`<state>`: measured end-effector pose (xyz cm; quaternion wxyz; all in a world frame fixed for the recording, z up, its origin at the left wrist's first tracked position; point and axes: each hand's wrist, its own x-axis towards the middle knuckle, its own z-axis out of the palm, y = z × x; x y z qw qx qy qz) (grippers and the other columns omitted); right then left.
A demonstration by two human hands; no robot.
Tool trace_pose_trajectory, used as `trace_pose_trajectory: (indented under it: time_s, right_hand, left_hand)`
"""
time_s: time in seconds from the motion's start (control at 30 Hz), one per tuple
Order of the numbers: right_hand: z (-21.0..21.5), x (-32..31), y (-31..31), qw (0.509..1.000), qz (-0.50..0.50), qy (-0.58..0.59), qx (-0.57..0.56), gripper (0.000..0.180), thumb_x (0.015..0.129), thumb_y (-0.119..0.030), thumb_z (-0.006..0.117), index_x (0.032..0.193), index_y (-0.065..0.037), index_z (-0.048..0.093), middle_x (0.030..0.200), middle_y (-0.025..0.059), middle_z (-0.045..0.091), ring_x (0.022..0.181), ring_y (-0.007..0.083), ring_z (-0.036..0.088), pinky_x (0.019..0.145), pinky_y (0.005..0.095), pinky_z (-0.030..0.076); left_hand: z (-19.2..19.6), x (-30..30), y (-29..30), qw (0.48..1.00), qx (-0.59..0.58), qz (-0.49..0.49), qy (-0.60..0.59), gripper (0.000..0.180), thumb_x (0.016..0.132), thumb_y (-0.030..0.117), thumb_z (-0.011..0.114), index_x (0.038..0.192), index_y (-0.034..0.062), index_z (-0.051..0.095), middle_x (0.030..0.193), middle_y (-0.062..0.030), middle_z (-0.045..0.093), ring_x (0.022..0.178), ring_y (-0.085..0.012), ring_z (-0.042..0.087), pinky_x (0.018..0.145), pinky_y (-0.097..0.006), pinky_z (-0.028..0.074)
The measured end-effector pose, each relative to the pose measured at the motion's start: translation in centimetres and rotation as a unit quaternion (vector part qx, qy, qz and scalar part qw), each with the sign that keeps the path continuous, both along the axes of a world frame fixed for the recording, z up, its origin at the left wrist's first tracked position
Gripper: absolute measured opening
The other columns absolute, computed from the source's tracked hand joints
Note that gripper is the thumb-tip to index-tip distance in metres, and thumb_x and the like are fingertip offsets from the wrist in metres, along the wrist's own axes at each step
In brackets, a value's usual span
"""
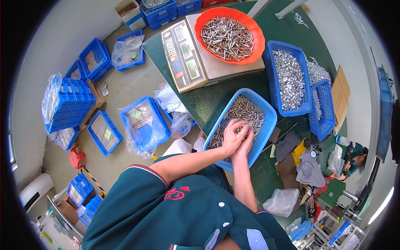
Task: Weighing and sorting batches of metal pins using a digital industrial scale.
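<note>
Green shirt [183, 212] nearest, both hands [231, 141] meet, fingers [237, 124] curled together (grip unclear) over pins [246, 109] in a basket [270, 125].

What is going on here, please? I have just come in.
A person has the left hand and right hand close together in a blue basket of metal pins. Whether they hold any pins I cannot tell clearly. Beyond it, a red bowl of similar pins sits on a scale on the green table. To the right of the scale is a blue bin of small shiny parts.
</note>
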<state>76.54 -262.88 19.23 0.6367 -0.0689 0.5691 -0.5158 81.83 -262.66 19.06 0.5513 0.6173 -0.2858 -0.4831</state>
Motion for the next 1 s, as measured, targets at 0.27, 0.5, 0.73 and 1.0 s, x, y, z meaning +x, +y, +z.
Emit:
trace_pose_trajectory:
  time_s: [0.27, 0.5, 0.73, 1.0]
  right_hand:
    - [0.9, -0.8, -0.3, 0.995, -0.040, 0.050, -0.082, 0.029, 0.091, -0.029, 0.040, 0.090, -0.003, 0.054, 0.090, 0.0064, 0.056, 0.079, 0.0146, 0.054, 0.068, 0.0289, 0.044]
    - [5.9, 0.5, -0.1, 0.986, -0.069, 0.059, -0.138, 0.027, 0.091, -0.027, 0.041, 0.089, -0.004, 0.053, 0.086, 0.0054, 0.056, 0.073, 0.0126, 0.055, 0.064, 0.0262, 0.045]
    - [3.6, -0.3, 0.7, 0.986, -0.069, 0.104, -0.111, 0.028, 0.090, -0.028, 0.043, 0.090, -0.003, 0.055, 0.087, 0.0047, 0.055, 0.077, 0.0128, 0.054, 0.066, 0.0263, 0.044]
    - [8.1, 0.8, -2.3, 0.984, -0.059, 0.078, -0.147, 0.026, 0.090, -0.027, 0.042, 0.089, -0.004, 0.054, 0.087, 0.0055, 0.057, 0.077, 0.0130, 0.056, 0.067, 0.0261, 0.045]
  left_hand:
    - [3.3, 0.2, -0.6, 0.995, -0.075, -0.018, 0.060, 0.018, 0.084, 0.012, 0.056, 0.093, -0.0014, 0.063, 0.095, -0.0132, 0.057, 0.089, -0.0209, 0.056, 0.078, -0.028, 0.043]
    - [5.6, 0.4, -0.2, 0.984, -0.140, -0.028, 0.103, 0.014, 0.084, 0.007, 0.057, 0.094, 0.0008, 0.065, 0.098, -0.0078, 0.056, 0.094, -0.0158, 0.052, 0.083, -0.027, 0.041]
    - [4.8, 0.1, 0.2, 0.990, -0.091, -0.022, 0.104, 0.014, 0.081, 0.008, 0.058, 0.091, 0.0001, 0.065, 0.094, -0.0101, 0.058, 0.089, -0.0182, 0.056, 0.078, -0.028, 0.044]
    - [8.5, 0.8, -2.3, 0.977, -0.132, -0.006, 0.169, 0.013, 0.083, 0.007, 0.057, 0.090, -0.0005, 0.064, 0.093, -0.0070, 0.058, 0.089, -0.0145, 0.055, 0.078, -0.026, 0.043]
